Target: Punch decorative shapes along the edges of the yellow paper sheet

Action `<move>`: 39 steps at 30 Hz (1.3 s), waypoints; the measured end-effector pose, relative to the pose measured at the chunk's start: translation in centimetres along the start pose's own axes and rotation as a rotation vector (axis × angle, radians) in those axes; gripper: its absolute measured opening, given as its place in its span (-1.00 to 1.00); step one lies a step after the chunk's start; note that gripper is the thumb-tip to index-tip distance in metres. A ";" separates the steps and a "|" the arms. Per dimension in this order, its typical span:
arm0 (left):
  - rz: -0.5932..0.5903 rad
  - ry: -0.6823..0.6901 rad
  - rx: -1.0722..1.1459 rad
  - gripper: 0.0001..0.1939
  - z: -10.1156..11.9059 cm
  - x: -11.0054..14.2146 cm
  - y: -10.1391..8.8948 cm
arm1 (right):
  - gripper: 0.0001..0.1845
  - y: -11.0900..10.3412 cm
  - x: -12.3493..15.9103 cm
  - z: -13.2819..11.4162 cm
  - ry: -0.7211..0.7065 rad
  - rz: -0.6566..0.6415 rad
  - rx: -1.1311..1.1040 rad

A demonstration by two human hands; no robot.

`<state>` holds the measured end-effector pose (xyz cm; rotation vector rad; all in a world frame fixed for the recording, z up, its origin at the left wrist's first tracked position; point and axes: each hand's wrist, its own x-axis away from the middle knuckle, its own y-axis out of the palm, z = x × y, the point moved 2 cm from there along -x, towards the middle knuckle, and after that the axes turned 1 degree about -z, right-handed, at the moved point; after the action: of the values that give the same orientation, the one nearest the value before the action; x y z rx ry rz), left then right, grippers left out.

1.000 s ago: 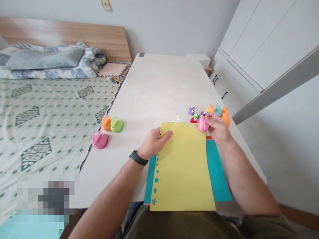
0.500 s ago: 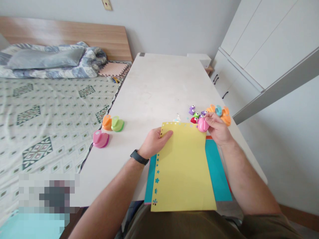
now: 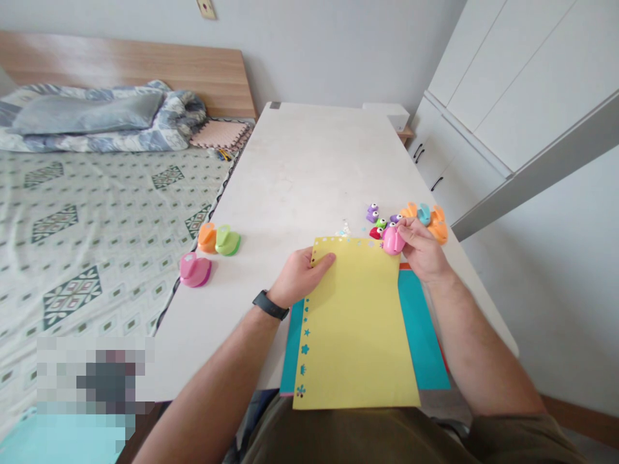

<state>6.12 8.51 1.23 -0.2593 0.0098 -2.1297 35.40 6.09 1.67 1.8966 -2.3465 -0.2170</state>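
Observation:
A sheet of yellow paper (image 3: 360, 322) has shaped holes along its left and top edges. My left hand (image 3: 302, 274) grips its upper left edge, thumb on top and the other fingers hidden underneath. At the upper right corner, my right hand (image 3: 423, 248) has its fingers closed around a pink craft punch (image 3: 394, 240), which sits on the paper's edge. Teal paper (image 3: 423, 335) lies beneath the yellow sheet. Just beyond the punch are several small punches with eyes, among them a red one (image 3: 376, 232) and a green one (image 3: 382, 223).
On the white table (image 3: 314, 161), orange (image 3: 438, 229) and blue (image 3: 423, 213) punches stand at the right edge. Orange (image 3: 207, 238), green (image 3: 227, 240) and magenta (image 3: 195, 270) punches stand at the left. Tiny paper cut-outs (image 3: 345, 228) lie past the sheet. A bed (image 3: 111, 212) adjoins the left side.
Hardly anything differs. The pink punch and my right hand have shifted very slightly; my left hand keeps its hold on the yellow paper.

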 end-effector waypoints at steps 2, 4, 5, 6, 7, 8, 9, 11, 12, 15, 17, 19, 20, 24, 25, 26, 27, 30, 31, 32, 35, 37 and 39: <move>0.005 -0.003 0.006 -0.51 -0.1 0.0 0.0 | -0.69 0.0 0.0 -0.1 -0.019 0.016 -0.001; 0.004 -0.002 0.012 -0.51 -0.1 0.0 0.0 | -0.68 0.1 -0.1 -0.2 -0.037 0.037 -0.015; 0.003 0.000 0.011 -0.51 -0.1 0.0 0.0 | -0.68 0.1 -0.1 -0.3 -0.038 0.044 -0.024; 0.002 0.002 0.007 -0.51 -0.2 0.0 0.0 | -0.68 0.1 -0.1 -0.3 -0.035 0.047 -0.033; 0.002 0.005 0.001 -0.52 -0.2 -0.1 0.0 | -0.68 0.1 -0.1 -0.4 -0.028 0.047 -0.040; 0.001 0.006 -0.007 -0.52 -0.2 -0.1 -0.1 | -0.68 0.2 -0.1 -0.4 -0.020 0.044 -0.046; 0.000 0.008 -0.015 -0.52 -0.2 -0.1 -0.1 | -0.68 0.2 -0.1 -0.4 -0.012 0.036 -0.050; 0.003 0.010 -0.021 -0.52 -0.2 -0.1 -0.1 | -0.68 0.3 0.0 -0.4 -0.003 0.014 -0.059; 0.008 0.010 -0.017 -0.52 -0.2 -0.1 0.0 | -0.69 0.4 0.0 -0.4 -0.002 0.005 -0.065; 0.021 0.008 0.014 -0.49 -0.1 0.0 0.1 | -0.72 0.4 0.1 -0.3 -0.004 -0.005 -0.082; 0.018 0.006 0.018 -0.49 -0.1 0.0 0.1 | -0.73 0.4 0.0 -0.1 -0.001 -0.006 -0.071; 0.010 0.004 0.005 -0.49 -0.1 0.0 0.1 | -0.71 0.4 0.0 -0.1 -0.002 -0.012 -0.045; 0.007 0.003 -0.004 -0.50 -0.1 0.0 0.0 | -0.70 0.5 0.0 0.0 -0.003 -0.015 -0.035; 0.007 0.008 -0.035 -0.51 -0.3 -0.1 -0.1 | -0.71 0.5 0.1 -0.1 -0.009 -0.026 -0.042; 0.009 0.010 -0.042 -0.51 -0.3 -0.1 -0.1 | -0.71 0.5 0.1 -0.1 -0.005 -0.032 -0.048; 0.009 0.012 -0.046 -0.51 -0.2 -0.1 -0.1 | -0.72 0.6 0.1 -0.1 -0.003 -0.036 -0.051; 0.008 0.014 -0.048 -0.51 -0.2 -0.1 -0.1 | -0.72 0.6 0.1 -0.1 -0.004 -0.035 -0.052; 0.005 0.020 -0.046 -0.52 -0.1 -0.1 -0.1 | -0.71 0.5 0.1 -0.1 -0.022 -0.007 -0.052; 0.005 0.021 -0.044 -0.52 -0.1 -0.1 -0.1 | -0.70 0.5 0.0 -0.1 -0.028 0.003 -0.056; 0.005 0.021 -0.043 -0.52 -0.2 -0.1 -0.1 | -0.70 0.5 0.0 -0.1 -0.029 0.006 -0.062; 0.004 0.020 -0.040 -0.52 -0.3 -0.1 -0.1 | -0.69 0.5 0.0 -0.2 -0.021 0.004 -0.078; 0.006 0.022 -0.041 -0.51 -0.3 -0.1 -0.2 | -0.70 0.5 0.0 -0.3 -0.014 0.003 -0.095; 0.008 0.026 -0.043 -0.51 -0.3 -0.1 -0.1 | -0.71 0.5 0.0 -0.3 -0.011 0.004 -0.113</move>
<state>6.01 8.66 0.97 -0.2568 0.0718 -2.1264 34.95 6.15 2.07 1.8431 -2.2926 -0.3534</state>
